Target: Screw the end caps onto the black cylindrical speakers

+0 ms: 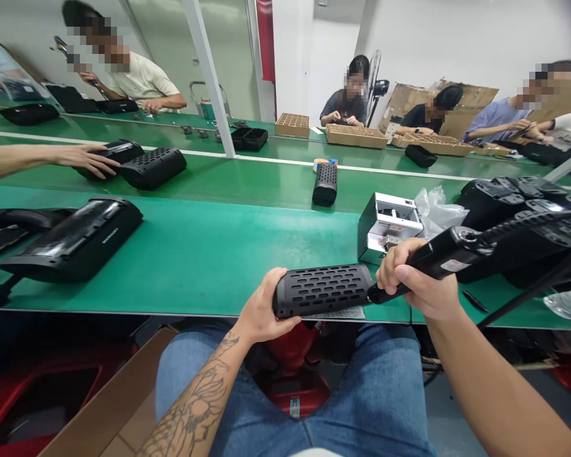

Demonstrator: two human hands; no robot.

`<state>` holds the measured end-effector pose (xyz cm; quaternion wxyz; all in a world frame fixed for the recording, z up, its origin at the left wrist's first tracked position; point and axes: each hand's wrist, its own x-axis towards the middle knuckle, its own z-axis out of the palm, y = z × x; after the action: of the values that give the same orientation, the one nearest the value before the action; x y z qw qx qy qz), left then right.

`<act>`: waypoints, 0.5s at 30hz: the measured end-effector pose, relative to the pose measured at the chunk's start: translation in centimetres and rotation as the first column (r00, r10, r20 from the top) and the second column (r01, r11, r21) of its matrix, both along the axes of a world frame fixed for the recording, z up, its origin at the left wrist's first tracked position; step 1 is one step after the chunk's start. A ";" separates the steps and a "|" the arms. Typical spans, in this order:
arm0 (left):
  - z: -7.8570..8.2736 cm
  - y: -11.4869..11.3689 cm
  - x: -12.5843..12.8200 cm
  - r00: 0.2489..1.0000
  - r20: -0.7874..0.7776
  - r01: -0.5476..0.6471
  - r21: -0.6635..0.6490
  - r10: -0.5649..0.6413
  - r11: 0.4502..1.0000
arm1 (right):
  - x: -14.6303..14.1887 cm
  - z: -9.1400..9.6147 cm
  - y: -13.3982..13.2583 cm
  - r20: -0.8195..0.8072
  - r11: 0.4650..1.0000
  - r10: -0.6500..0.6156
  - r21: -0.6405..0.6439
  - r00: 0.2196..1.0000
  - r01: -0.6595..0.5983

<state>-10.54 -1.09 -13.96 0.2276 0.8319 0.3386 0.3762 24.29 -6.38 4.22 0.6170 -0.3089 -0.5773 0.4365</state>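
My left hand (266, 306) grips a black cylindrical speaker body (321, 291) with oblong perforations, holding it level just above the front edge of the green workbench (181, 266). My right hand (417, 278) is closed around a black corded electric screwdriver (476, 244). Its tip points left and meets the speaker's right end. Just behind my right hand stands a silver metal screw feeder (390, 225). The inside of the speaker's end is hidden from me.
Glossy black speaker housings (71, 241) lie at the left, and more black parts (514, 197) are piled at the right. A plastic bag (438, 209) sits by the feeder. Across the bench, a co-worker's hand (85, 158) rests on a black housing (109, 152). Several people work farther along.
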 end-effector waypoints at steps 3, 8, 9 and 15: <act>-0.2 0.0 0.0 1.000 -0.010 -0.001 -0.001 0.001 1.000 | 0.0 -0.2 0.0 0.021 1.000 0.011 -0.007 1.000 -0.011; -0.3 0.0 0.2 1.000 0.004 -0.010 0.025 0.010 1.000 | 0.7 1.2 -0.5 0.033 1.000 0.007 0.025 0.999 -0.008; -0.3 0.0 0.2 1.000 0.005 -0.005 0.032 0.005 0.999 | 1.1 1.7 -0.4 0.016 0.999 -0.020 0.044 1.000 0.019; 0.0 -0.2 0.4 1.000 0.026 0.009 0.087 -0.011 0.996 | 5.2 2.9 4.8 -0.031 0.706 -0.680 0.242 0.733 0.665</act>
<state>-10.11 -1.25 -13.98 0.1978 0.8375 0.3148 0.4006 29.45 -1.62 7.13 0.7480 -0.4349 -0.4911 0.1002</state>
